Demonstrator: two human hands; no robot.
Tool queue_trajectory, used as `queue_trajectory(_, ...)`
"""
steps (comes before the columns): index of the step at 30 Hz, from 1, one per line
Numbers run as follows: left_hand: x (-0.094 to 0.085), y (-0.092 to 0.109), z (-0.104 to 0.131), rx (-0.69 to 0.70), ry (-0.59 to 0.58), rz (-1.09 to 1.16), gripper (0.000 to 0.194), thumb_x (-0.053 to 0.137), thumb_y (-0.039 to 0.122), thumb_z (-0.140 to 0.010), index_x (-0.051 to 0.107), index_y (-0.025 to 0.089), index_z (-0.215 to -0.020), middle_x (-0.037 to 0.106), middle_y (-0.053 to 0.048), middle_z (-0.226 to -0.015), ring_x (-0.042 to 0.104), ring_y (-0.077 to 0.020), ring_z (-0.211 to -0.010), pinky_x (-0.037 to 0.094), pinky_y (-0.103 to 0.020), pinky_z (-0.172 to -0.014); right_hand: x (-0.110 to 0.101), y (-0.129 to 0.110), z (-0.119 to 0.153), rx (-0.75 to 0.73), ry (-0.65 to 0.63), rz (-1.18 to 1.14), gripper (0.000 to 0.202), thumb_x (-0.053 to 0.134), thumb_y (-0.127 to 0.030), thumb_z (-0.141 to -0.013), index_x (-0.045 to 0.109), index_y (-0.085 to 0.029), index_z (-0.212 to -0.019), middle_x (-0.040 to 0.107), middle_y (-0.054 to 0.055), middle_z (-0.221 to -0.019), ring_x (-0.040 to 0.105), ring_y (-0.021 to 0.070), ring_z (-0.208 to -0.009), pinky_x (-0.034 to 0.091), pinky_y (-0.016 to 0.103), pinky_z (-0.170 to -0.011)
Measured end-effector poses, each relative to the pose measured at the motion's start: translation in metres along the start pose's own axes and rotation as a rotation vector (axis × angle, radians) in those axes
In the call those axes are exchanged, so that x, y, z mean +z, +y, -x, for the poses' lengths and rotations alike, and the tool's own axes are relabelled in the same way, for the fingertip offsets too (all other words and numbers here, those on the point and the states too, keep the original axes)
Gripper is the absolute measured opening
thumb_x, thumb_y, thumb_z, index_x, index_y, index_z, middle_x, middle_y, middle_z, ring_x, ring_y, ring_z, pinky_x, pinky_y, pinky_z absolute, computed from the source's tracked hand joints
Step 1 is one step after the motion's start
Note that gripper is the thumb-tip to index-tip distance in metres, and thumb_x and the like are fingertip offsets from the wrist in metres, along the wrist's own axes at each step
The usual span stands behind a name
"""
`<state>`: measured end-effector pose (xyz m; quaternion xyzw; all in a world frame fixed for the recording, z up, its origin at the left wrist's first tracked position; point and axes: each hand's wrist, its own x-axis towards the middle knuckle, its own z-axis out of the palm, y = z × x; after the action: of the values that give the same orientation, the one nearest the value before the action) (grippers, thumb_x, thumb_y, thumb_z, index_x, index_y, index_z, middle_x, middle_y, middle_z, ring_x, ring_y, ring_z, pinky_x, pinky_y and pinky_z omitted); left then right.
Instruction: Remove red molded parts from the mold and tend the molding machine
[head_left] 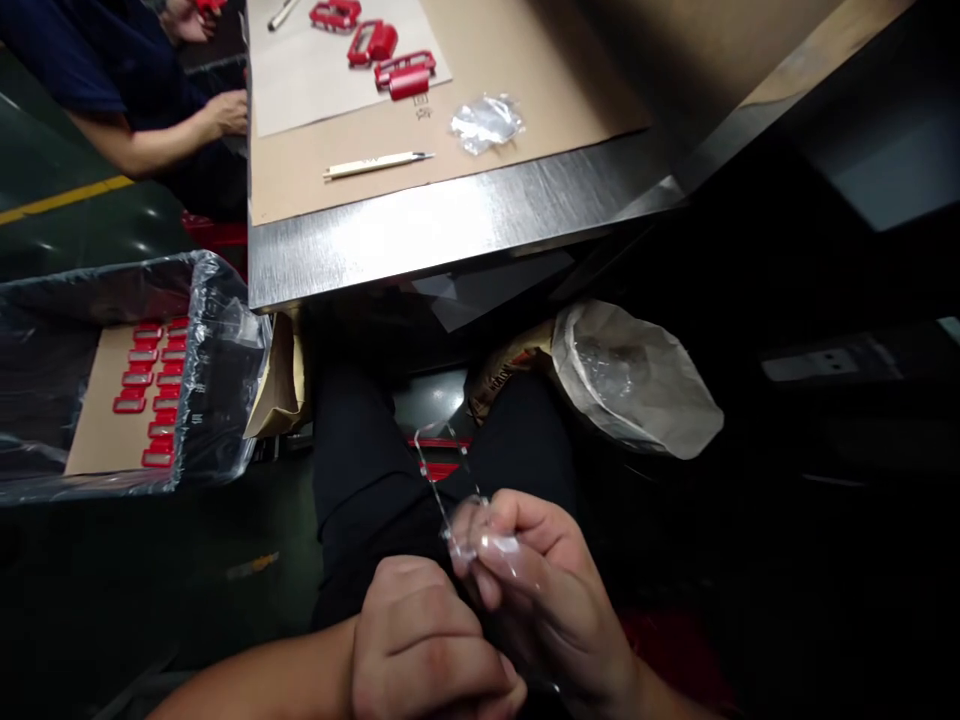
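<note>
Over my lap, my right hand pinches a thin clear plastic piece between thumb and fingers. Its narrow see-through edges stick out ahead of the fingertips, and part of it curves back across the palm. I cannot make out its exact kind. Just left of it, my left hand is closed in a fist, knuckles up. Whatever its fingers hold, if anything, is hidden.
On the cardboard-topped metal table lie red plastic parts, a pen and crumpled clear film. An open paper sack stands right of my legs. A lined crate holds red parts at left, below a co-worker's arm.
</note>
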<state>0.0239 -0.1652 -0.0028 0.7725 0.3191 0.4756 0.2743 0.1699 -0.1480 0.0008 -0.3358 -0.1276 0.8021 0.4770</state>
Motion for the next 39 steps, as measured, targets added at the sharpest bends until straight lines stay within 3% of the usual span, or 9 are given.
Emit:
queue_trajectory(4, -0.006, -0.002, -0.003, -0.01, 0.045, 0.009, 0.003, 0.064, 0.01, -0.089, 0.066, 0.013, -0.089, 0.06, 0.0, -0.066, 0.054, -0.011, -0.053, 0.051, -0.026, -0.054, -0.003, -0.001, -0.003, -0.026, 0.205, 0.248, 0.031, 0.083, -0.037, -0.084, 0.065, -0.017, -0.069, 0.067, 0.002, -0.063, 0.057, 0.0123, -0.059, 0.045, 0.023, -0.058)
queue_trajectory(8, -0.013, -0.002, -0.007, -0.017, 0.061, -0.023, 0.007, 0.067, 0.007, -0.085, 0.066, 0.012, -0.089, 0.062, 0.0, -0.069, 0.057, -0.0103, -0.055, 0.053, -0.025, -0.052, -0.006, 0.003, -0.006, -0.04, 0.279, 0.294, 0.031, 0.084, -0.038, -0.082, 0.066, -0.017, -0.068, 0.067, 0.001, -0.061, 0.057, 0.0121, -0.057, 0.045, 0.024, -0.057)
queue_trajectory(29, -0.015, -0.007, -0.01, 0.015, 0.05, -0.02, 0.014, 0.074, 0.003, -0.077, 0.069, 0.007, -0.089, 0.065, -0.002, -0.074, 0.061, -0.0116, -0.059, 0.054, -0.025, -0.054, -0.01, 0.008, -0.008, -0.011, 0.337, 0.298, 0.027, 0.086, -0.034, -0.078, 0.07, -0.018, -0.065, 0.067, 0.001, -0.059, 0.056, 0.011, -0.052, 0.042, 0.022, -0.047)
queue_trajectory(39, -0.016, -0.005, -0.01, 0.005, 0.08, -0.05, 0.01, 0.072, 0.005, -0.08, 0.068, 0.01, -0.087, 0.063, 0.0, -0.07, 0.059, -0.0103, -0.056, 0.054, -0.025, -0.052, -0.014, 0.01, -0.007, -0.066, 0.325, 0.427, 0.026, 0.083, -0.036, -0.082, 0.07, -0.019, -0.068, 0.069, 0.002, -0.062, 0.062, 0.0139, -0.058, 0.05, 0.026, -0.057)
